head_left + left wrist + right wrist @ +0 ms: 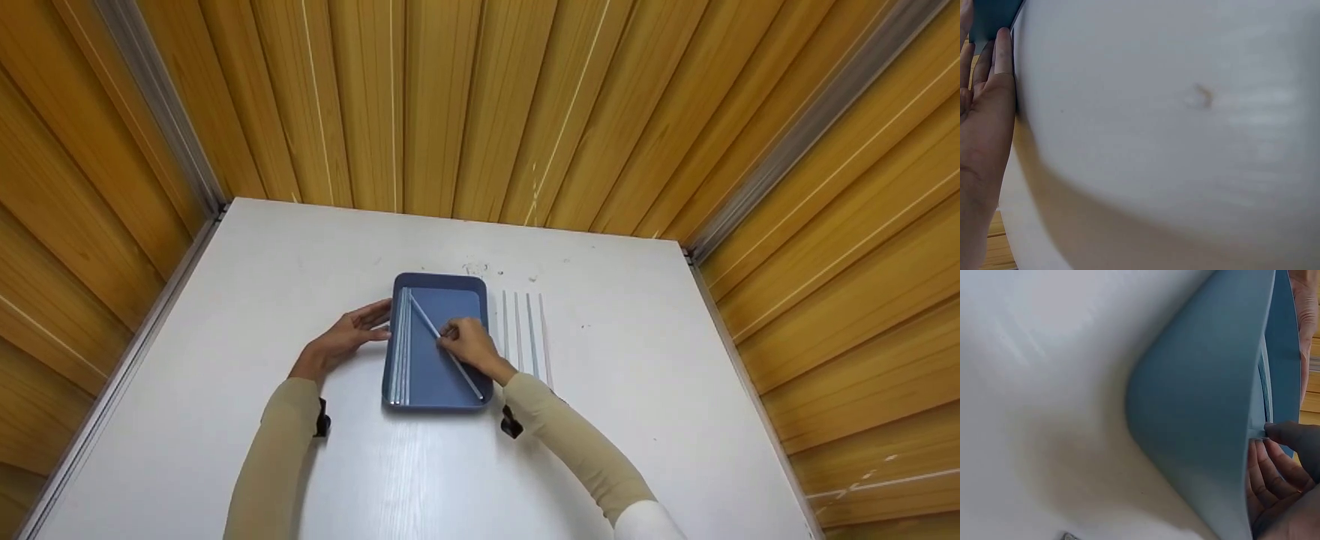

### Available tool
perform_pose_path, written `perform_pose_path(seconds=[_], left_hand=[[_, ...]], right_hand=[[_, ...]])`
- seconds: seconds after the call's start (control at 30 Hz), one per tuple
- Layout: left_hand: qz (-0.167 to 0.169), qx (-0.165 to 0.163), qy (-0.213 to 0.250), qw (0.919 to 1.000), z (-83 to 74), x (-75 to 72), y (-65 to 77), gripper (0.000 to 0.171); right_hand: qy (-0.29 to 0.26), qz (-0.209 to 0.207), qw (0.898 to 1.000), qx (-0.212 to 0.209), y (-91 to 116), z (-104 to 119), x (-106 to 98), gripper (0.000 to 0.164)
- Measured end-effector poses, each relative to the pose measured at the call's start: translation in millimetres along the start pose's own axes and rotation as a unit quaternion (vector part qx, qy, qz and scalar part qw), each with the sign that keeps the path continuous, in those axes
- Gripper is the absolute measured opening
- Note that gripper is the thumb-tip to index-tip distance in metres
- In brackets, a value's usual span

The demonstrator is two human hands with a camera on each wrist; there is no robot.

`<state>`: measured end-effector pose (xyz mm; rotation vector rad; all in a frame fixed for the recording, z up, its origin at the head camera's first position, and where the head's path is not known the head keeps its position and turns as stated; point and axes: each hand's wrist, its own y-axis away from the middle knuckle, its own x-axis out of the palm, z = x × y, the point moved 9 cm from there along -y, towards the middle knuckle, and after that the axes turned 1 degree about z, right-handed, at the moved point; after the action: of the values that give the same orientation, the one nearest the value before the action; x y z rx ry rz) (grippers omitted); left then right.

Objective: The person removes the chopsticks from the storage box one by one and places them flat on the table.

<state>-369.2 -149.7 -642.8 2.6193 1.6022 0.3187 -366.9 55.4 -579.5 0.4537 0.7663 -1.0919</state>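
A blue rectangular tray (441,280) stands on the white table in the head view. My right hand (469,343) is over the tray and pinches a thin pale stick (424,315) between thumb and fingers. That stick slants across the tray, its upper end by the sticks (400,352) lying lengthwise along the left wall. My left hand (346,335) touches the tray's left side with fairly straight fingers. In the right wrist view the tray's wall (1196,394) hides part of the right hand (1280,478).
Several similar thin sticks (531,322) lie side by side on the white table (637,360), just right of the tray. Wood-patterned panels (442,112) rise behind the table and at both sides.
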Motion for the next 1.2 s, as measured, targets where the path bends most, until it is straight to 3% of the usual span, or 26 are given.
perform_pose_path(seconds=[0.3, 0.6, 1.2], left_hand=[[0.005, 0.007, 0.007, 0.9999, 0.0, 2.0, -1.0, 0.079], [0.004, 0.003, 0.003, 1.0000, 2.8, -1.9, -2.6, 0.079], [-0.008, -0.013, -0.003, 0.9999, 3.2, -3.5, -1.9, 0.081]], right_hand=[[-0.032, -0.033, 0.998, -0.049, 4.8, 5.6, -10.6, 0.012], [-0.071, -0.084, 0.992, -0.061, 10.9, 4.1, -28.0, 0.014], [-0.095, -0.110, 0.988, -0.055, 18.8, -7.7, -44.3, 0.015]])
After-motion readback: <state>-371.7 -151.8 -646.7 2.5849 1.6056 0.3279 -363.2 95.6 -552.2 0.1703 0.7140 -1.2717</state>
